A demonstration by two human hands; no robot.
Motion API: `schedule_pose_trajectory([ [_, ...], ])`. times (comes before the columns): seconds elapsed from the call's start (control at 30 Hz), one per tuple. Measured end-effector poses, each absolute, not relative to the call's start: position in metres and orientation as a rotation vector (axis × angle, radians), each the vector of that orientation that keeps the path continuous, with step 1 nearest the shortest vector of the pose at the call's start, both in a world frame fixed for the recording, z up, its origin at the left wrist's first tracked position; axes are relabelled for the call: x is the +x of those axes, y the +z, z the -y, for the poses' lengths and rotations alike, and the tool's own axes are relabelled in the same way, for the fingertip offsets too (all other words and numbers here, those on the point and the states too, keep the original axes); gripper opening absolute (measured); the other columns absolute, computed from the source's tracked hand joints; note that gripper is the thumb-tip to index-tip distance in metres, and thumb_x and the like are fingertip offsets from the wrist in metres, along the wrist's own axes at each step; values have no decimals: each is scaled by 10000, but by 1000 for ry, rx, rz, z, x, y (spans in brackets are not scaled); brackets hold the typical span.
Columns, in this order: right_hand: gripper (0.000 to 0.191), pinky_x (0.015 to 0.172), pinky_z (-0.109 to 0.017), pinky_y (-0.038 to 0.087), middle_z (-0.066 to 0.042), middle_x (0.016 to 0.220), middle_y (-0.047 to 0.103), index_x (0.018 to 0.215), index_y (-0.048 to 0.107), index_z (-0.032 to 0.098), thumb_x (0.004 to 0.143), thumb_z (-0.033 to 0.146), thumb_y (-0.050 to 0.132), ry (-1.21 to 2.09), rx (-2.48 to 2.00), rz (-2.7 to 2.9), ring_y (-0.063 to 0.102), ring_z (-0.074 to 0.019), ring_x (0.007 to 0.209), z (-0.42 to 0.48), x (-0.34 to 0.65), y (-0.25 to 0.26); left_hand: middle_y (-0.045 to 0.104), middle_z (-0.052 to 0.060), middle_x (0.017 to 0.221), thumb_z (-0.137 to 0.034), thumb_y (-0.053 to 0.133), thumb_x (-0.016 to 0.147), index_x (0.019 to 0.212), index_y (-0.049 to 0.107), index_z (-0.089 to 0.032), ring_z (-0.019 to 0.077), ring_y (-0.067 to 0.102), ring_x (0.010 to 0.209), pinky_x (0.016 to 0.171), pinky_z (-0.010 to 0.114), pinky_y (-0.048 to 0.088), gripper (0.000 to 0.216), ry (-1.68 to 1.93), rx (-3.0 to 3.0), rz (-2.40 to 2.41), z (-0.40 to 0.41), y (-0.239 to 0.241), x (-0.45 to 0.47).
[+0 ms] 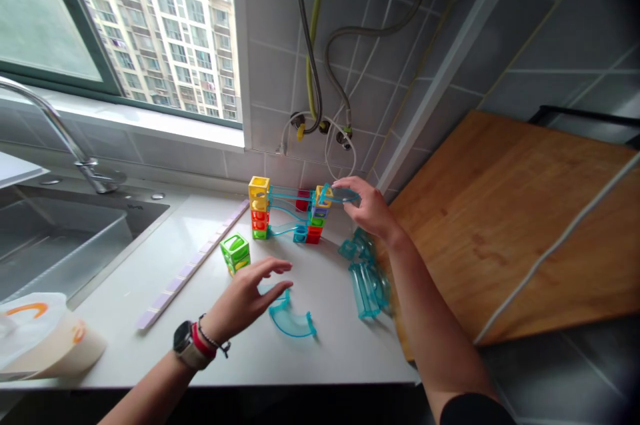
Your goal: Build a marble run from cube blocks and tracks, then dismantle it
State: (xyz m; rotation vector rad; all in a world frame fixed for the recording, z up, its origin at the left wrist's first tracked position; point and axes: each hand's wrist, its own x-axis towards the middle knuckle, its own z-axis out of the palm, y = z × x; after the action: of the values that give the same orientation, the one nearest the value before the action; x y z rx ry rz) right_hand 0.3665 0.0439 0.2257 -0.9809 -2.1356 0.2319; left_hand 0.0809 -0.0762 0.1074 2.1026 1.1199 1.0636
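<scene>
Head view: blue track (344,196) at the right tower's (317,222) two o'clock, near its top.
Right hand (370,205): pinching the track.
Left hand (253,290): empty, fingers parted, at the tower's seven o'clock.
Track feel: likely light, stiff, slick; best held by its rims.

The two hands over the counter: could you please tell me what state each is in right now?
Left hand: open, with nothing visible in it.
Right hand: closed, holding a translucent blue piece.
</scene>
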Motion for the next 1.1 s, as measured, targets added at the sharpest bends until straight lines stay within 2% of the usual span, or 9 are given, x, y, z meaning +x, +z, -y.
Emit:
schedule_pose_trajectory([
  [0.1, 561, 1136, -389, 455, -43, 1270, 700, 1181, 728, 239, 721, -14, 529, 295, -887, 2217, 622, -225, 1245, -31, 338, 223, 749, 86, 1178, -426, 726, 912, 1287, 658, -278, 263, 759, 954, 743, 390, 671, 409, 1247, 1849, -1174, 58, 139, 65],
  [0.2, 592, 1147, -409, 447, -30, 1279, 691, 1260, 721, 282, 762, -2, 573, 325, -879, 2294, 604, -234, 1243, -20, 306, 206, 726, 110, 1249, -450, 800, 840, 1330, 633, -271, 286, 763, 980, 744, 414, 682, 547, 1303, 1745, -1188, 48, 155, 59],
  [0.47, 372, 1046, -391, 519, -53, 1201, 717, 1329, 685, 291, 962, 238, 649, 394, -860, 2161, 635, -238, 1152, 9, 265, 170, 772, 81, 955, -533, 780, 836, 1119, 717, -194, 279, 778, 855, 680, 416, 688, 447, 1438, 1481, -1166, 32, 147, 49],
  [0.57, 265, 923, -335, 566, -50, 1141, 753, 1198, 714, 246, 963, 361, 676, 537, -853, 2058, 706, -209, 1018, 9, 267, 173, 770, 75, 851, -516, 806, 811, 991, 758, -179, 266, 764, 809, 623, 359, 664, 386, 1406, 1613, -1249, 20, 150, 38],
  [0.67, 326, 703, -277, 577, -26, 978, 775, 1198, 670, 228, 950, 438, 667, 633, -988, 1920, 722, -160, 723, -8, 270, 188, 786, 91, 949, -498, 828, 789, 1128, 733, -178, 250, 761, 788, 585, 324, 640, 476, 1408, 1671, -1273, 4, 162, 29],
  [0.73, 406, 673, -272, 575, 5, 852, 767, 1302, 615, 229, 950, 428, 649, 609, -1075, 1882, 702, -146, 609, -29, 270, 203, 776, 112, 1127, -484, 856, 756, 1279, 679, -201, 259, 767, 866, 648, 348, 656, 620, 1502, 1728, -1327, -11, 171, 23],
  [0.8, 428, 765, -299, 587, 11, 792, 764, 1322, 628, 221, 928, 384, 659, 461, -1144, 1920, 725, -165, 651, -54, 265, 221, 760, 120, 1216, -479, 853, 758, 1292, 693, -213, 280, 759, 974, 762, 400, 667, 618, 1557, 1831, -1374, -29, 179, 16],
  [0.97, 299, 943, -358, 560, -95, 995, 798, 1116, 774, 171, 871, 310, 673, 154, -1328, 2106, 753, -263, 984, -104, 231, 256, 797, 134, 1147, -417, 707, 893, 1191, 783, -183, 302, 748, 1075, 961, 481, 611, 386, 1419, 1951, -1413, -80, 181, 4],
  [1.1, 323, 955, -393, 566, -149, 1012, 788, 1115, 779, 125, 882, 326, 681, 80, -1482, 2146, 747, -293, 1028, -117, 200, 263, 791, 119, 1192, -372, 694, 880, 1222, 783, -204, 300, 748, 1074, 1028, 476, 565, 392, 1291, 2032, -1426, -109, 175, 1],
])
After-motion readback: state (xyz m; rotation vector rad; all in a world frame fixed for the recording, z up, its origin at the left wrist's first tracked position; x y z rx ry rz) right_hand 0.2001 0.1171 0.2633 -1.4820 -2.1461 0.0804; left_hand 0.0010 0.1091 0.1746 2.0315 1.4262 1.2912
